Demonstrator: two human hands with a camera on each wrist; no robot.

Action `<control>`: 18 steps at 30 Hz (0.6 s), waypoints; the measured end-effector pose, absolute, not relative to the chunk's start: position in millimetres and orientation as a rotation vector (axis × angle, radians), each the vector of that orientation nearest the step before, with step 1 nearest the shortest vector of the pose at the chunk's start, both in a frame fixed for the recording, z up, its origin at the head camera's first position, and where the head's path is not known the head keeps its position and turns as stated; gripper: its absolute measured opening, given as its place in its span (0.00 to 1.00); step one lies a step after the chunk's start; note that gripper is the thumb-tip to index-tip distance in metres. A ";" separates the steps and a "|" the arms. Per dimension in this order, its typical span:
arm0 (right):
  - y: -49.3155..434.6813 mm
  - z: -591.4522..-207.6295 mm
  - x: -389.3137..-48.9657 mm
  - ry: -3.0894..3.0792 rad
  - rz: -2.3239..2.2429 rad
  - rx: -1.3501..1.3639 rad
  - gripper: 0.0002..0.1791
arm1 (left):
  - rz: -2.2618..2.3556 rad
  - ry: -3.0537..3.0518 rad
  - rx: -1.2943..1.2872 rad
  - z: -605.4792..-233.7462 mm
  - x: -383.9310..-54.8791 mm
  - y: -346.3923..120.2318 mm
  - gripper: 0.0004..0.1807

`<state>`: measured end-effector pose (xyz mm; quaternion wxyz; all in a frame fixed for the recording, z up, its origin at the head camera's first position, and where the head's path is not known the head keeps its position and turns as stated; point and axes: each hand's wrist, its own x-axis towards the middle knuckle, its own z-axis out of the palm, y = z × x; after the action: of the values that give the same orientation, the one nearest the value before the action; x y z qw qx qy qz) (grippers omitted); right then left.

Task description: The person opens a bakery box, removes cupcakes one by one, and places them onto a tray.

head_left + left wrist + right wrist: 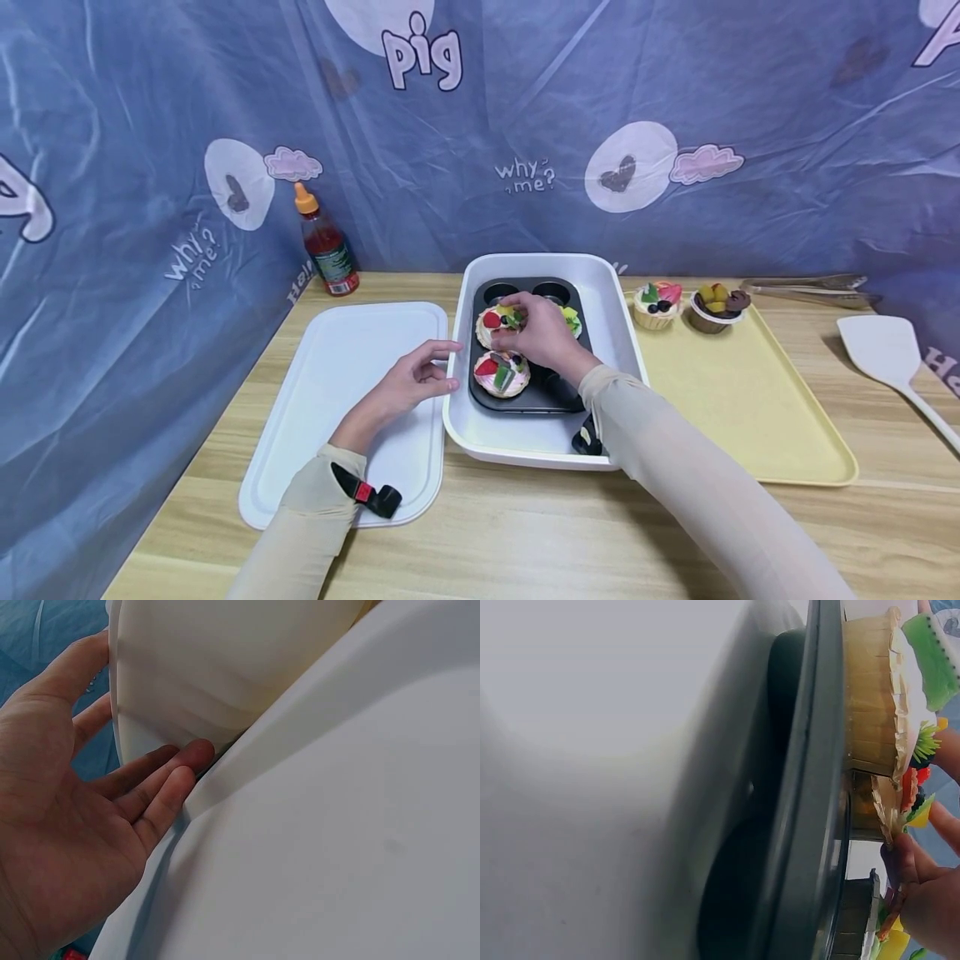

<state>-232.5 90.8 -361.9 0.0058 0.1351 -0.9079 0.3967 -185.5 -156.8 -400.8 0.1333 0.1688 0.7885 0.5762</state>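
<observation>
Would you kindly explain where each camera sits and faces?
Head: on the head, facing forward and down at the black rectangular muffin pan in the white rectangular tub; left hand, right hand and cream sleeves show.
Left wrist: on that wrist, facing the tub's outer wall and the white rounded tray; left hand shows.
Right wrist: on that wrist, facing the tub's inside, the pan and fruit-topped tarts; right fingers show.
Head and right wrist share pan and tarts.

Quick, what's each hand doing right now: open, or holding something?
Left hand: open, relaxed fingers touching the white rectangular tub.
Right hand: closed, pinching a round cream-coloured cupcake topped with red and green fruit.
</observation>
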 end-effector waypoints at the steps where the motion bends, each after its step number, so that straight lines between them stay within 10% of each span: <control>1: 90.9 -361.9 -232.5 -2.834 1.255 0.418 0.34 | 1.672 2.286 0.491 -400.7 -185.6 -156.7 0.31; 18: 92.9 -362.1 -230.4 -2.755 1.253 0.399 0.31 | 1.680 2.281 0.497 -401.1 -185.0 -156.6 0.31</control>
<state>-230.4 92.9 -362.1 0.0444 0.1306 -0.9016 0.4101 -185.0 -156.6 -401.1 0.1323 0.1712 0.7861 0.5790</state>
